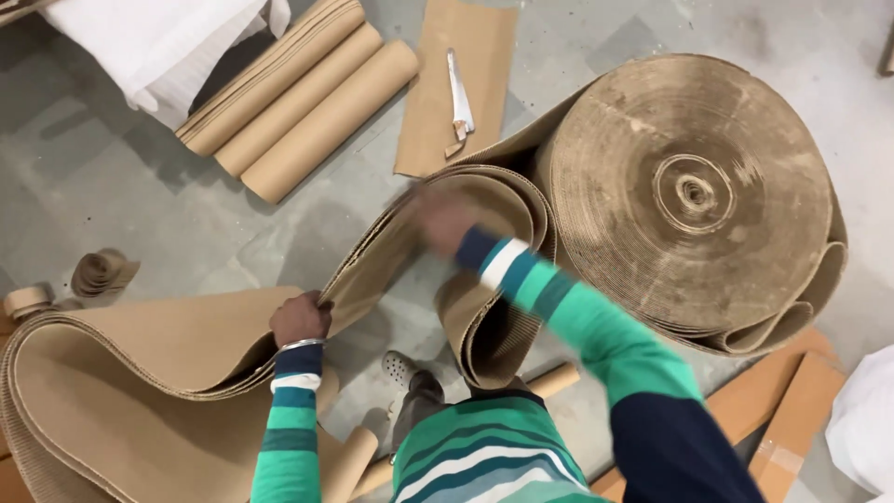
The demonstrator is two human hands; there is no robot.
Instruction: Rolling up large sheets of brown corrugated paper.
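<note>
2 hands work a corrugated cardboard sheet (391,251) trailing from the large roll (694,191) on the concrete floor (112,177). Left hand (300,317) pinches its edge; right hand (438,219), blurred, apparently rests on the looped fold, grip indeterminable.

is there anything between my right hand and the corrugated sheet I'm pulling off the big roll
Nothing visible. The right hand, blurred, is right at the looped corrugated sheet, though contact is unclear. The left hand already has a grip on its edge. The saw lies apart on a flat cardboard piece.

Right hand (438,219) motion-blurred, grip perhaps on corrugated sheet (186,345); sheet cut off left.
</note>
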